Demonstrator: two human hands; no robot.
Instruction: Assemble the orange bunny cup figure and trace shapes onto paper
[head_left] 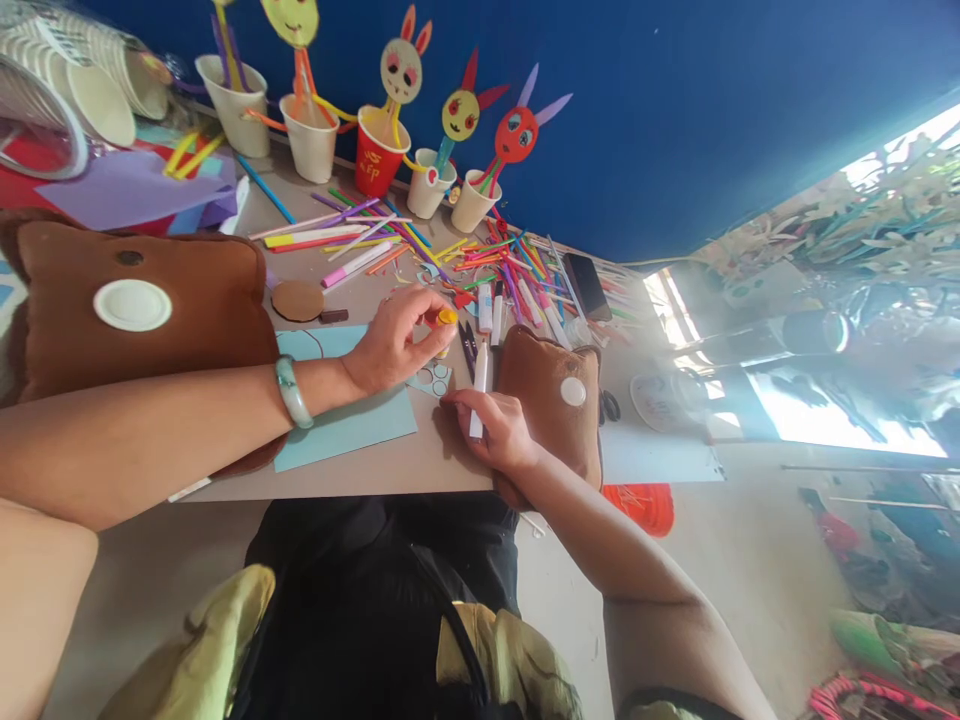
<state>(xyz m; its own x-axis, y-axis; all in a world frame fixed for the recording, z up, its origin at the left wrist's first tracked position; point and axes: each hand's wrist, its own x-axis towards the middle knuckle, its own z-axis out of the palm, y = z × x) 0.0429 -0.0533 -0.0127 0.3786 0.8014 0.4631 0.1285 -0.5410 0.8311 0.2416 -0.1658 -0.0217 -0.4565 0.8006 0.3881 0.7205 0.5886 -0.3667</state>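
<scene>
My left hand (pixel 401 340), with a jade-coloured bangle at its wrist, is closed around a small yellow-capped item (pixel 447 317) over the table; its body is mostly hidden by the fingers. A white marker (pixel 480 385) stands nearly upright in my right hand (pixel 499 428), tip pointing away from me. Between the hands lies a small light-blue paper piece (pixel 431 378) with circles drawn on it. Below my left wrist is a light-blue sheet (pixel 352 430). Dark pens (pixel 469 348) rest just beyond the right hand.
Brown cushions (pixel 67 330) (pixel 551 385) flank the work spot. Behind are scattered coloured sticks and markers (pixel 360 262), a brown disc (pixel 298 299) and a phone (pixel 587 286). Paper cups (pixel 474 203) with face puppets line the blue wall. Stacked cups (pixel 82 85) stand at far left.
</scene>
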